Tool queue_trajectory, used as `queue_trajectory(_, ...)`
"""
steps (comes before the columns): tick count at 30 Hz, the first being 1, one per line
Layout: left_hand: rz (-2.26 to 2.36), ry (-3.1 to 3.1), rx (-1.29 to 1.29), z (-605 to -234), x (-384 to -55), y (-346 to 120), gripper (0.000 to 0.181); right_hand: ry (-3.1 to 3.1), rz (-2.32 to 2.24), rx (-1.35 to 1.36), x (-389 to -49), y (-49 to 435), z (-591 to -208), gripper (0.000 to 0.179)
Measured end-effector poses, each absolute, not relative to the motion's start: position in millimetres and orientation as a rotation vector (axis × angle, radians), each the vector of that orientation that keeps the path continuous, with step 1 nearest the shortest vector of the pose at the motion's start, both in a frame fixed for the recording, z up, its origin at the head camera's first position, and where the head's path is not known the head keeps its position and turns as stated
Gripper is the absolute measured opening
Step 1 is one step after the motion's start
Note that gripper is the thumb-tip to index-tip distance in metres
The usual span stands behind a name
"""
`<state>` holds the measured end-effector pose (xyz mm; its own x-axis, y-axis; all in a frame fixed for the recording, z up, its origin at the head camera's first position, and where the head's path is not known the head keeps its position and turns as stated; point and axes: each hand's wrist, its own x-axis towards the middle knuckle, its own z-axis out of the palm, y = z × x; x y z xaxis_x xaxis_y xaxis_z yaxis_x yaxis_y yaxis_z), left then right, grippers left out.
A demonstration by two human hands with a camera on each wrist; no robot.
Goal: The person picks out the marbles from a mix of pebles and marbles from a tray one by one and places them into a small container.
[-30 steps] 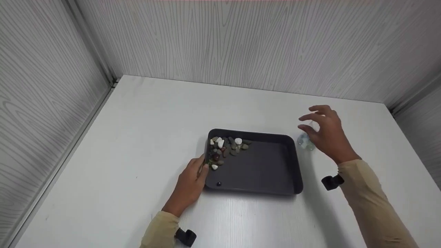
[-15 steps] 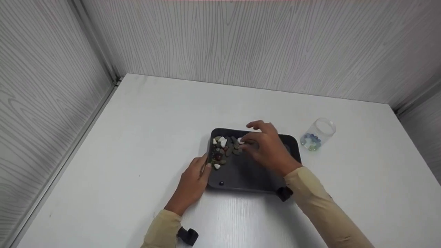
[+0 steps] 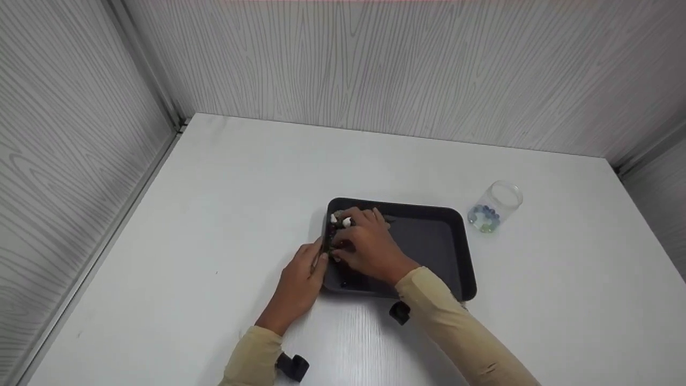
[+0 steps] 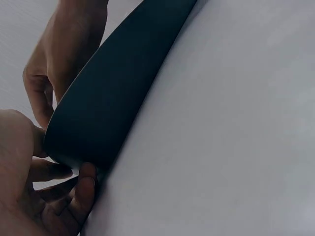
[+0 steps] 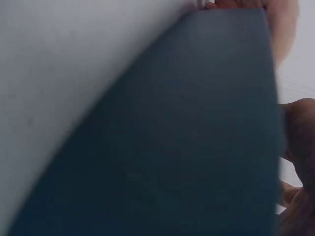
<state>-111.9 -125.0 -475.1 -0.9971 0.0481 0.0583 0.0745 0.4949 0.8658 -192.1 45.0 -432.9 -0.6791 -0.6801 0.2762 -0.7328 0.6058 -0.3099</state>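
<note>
Gripping the dark tray (image 3: pixel 429 244) by its left wall with the left hand (image 3: pixel 296 281), near the centre of the frame, with the thumb up at the rim and, in the left wrist view, bent fingers (image 4: pixel 84 191) against the outer side. Reaching over the tray with the right hand (image 3: pixel 371 247), from the lower right, down to the pebbles (image 3: pixel 347 222) gathered at the tray's left side, with thumb and index finger bent close among them. Impossible to tell, from these views, of any stone pinched between the right fingertips. Showing white pebbles past the right hand at the tray's upper left, and a small dark bead (image 3: pixel 344 284) at its lower left, in shadow. Having, just beside the tray's upper right corner, a clear jar (image 3: pixel 506 199) upright on the white tabletop (image 3: pixel 241 187), with blue and green marbles (image 3: pixel 485 218) at the bottom. Wearing tan sleeves (image 3: pixel 253 355).
</note>
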Motion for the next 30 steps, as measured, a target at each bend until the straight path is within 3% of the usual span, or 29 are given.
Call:
queue_trajectory(18,-1.543,-2.693,-0.122,-475.4,-113.0,-124.5,0.051,-2.785,0.516,1.131,-189.8,34.1,-439.7,0.017)
queue_trajectory(30,-1.558,-2.704,-0.096,-475.1,-111.6,-124.4,0.051,-2.752,0.557,1.159,-188.4,32.5,-443.6,0.008)
